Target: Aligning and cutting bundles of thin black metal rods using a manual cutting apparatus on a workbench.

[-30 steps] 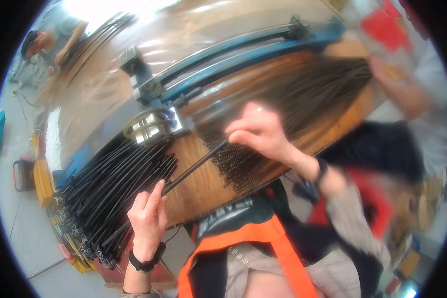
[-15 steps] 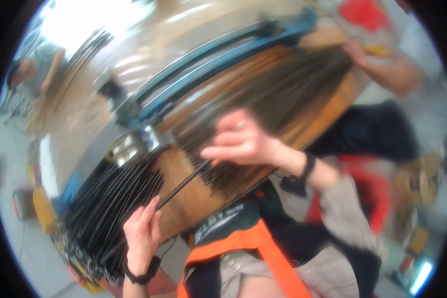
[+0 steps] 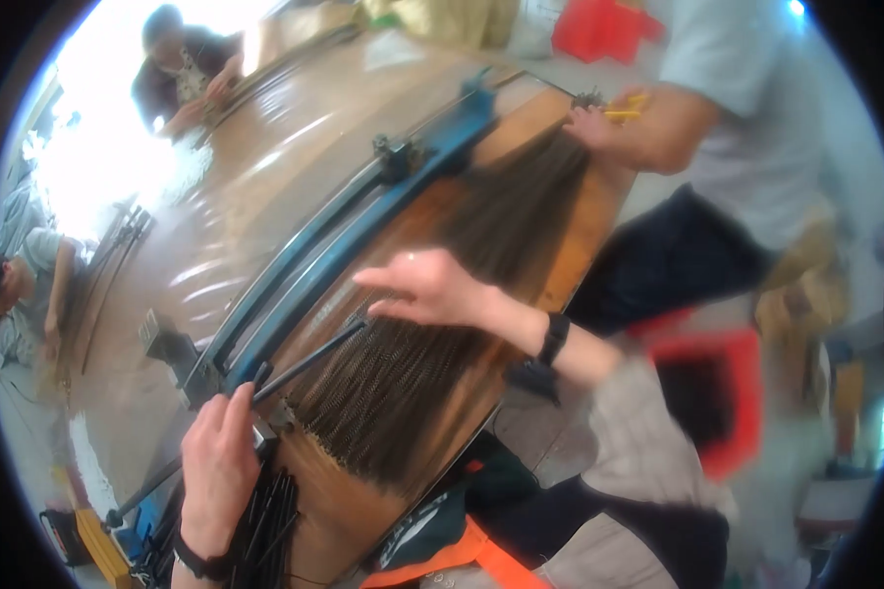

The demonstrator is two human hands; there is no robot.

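My left hand [image 3: 221,456] is closed around a slim black rod [image 3: 309,361], beside the near end of a blue metal rail fixture [image 3: 304,239]. The rod slants up and to the right, its far end close under my right hand [image 3: 427,288]. On that right hand the index finger and thumb stretch out a little apart, the others look curled, and nothing shows between the tips. Below it fans a thick bundle of thin, ridged, dark strands [image 3: 403,383] on the wooden board. More black rods [image 3: 270,515] lie beside my left wrist, partly hidden.
At right, a co-worker's hand [image 3: 599,128] with something yellow rests by the bundle's far end. A red container [image 3: 742,402] stands beside the table. Two people sit across the plastic-covered table [image 3: 265,147]. A yellow-orange box edge [image 3: 98,545] shows at lower left.
My view has swung, so the scene sits differently. My left hand with the rod has come up next to the rail fixture. My right hand's index finger and thumb are off the rod's end.
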